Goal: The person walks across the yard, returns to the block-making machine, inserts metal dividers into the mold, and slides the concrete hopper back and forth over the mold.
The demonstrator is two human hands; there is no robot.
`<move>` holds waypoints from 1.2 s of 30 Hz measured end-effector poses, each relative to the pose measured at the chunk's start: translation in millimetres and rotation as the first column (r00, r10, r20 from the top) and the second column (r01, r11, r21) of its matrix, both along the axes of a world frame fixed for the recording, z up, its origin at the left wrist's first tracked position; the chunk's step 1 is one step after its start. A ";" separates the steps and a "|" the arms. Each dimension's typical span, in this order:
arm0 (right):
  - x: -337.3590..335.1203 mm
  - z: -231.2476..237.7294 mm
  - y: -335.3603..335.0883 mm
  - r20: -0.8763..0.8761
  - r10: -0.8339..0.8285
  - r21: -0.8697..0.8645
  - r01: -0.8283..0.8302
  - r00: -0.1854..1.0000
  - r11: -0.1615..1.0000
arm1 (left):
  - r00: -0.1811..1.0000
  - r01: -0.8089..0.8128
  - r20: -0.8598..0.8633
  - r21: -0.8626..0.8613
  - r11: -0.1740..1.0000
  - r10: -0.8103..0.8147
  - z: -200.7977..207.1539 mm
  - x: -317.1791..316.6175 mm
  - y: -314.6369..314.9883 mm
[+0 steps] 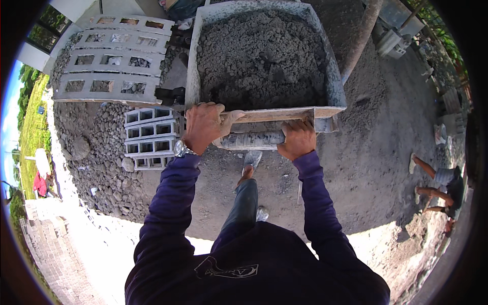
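A pale metal hopper [333, 71] in front of me holds a heap of damp grey concrete mix [262, 58]. My left hand [206, 126] is closed over its near left corner, the thumb lying along the near edge; a metal watch is on that wrist. Below that edge runs a thick, worn horizontal bar [249, 140] caked with grey. My right hand [299, 138] is closed round the bar's right end, knuckles close under the hopper's edge. The undersides of both grips are hidden.
Long hollow concrete blocks [114, 61] stand in rows at the far left, with smaller hollow blocks [150, 133] nearer. Loose rubble [109, 168] covers the ground beside them. A slanted pole [361, 40] rises right of the hopper. Another person [447, 190] bends at the far right.
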State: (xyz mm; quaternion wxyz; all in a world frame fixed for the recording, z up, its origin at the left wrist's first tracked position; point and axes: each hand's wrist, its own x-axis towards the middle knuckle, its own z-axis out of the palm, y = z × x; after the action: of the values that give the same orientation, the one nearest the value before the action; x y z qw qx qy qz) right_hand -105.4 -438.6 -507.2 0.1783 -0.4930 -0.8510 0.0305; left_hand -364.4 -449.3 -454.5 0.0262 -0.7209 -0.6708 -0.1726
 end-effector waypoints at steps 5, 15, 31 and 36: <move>-16.7 5.9 96.2 0.003 0.078 0.045 -0.078 0.997 0.996 | 0.977 0.211 -0.083 0.219 0.953 -0.198 -15.4 -24.3 105.8; -81.2 10.9 305.1 0.158 -0.013 0.032 0.008 0.987 0.999 | 0.982 0.100 -0.174 0.162 0.982 -0.071 -15.9 -86.7 313.3; -20.6 39.7 50.1 0.276 -0.005 -0.326 0.099 0.961 0.940 | 0.994 0.094 -0.049 0.000 0.996 -0.094 13.4 -9.2 39.1; 8.1 31.0 -16.2 0.243 0.022 -0.277 0.048 0.970 0.960 | 0.984 0.164 -0.075 0.034 0.986 -0.161 9.7 5.5 -16.7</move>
State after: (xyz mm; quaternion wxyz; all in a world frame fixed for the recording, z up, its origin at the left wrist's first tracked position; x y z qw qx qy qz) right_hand -97.2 -454.8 -476.2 0.0011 -0.5189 -0.8502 0.0891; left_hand -358.9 -466.0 -444.8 0.0505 -0.7784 -0.6046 -0.1612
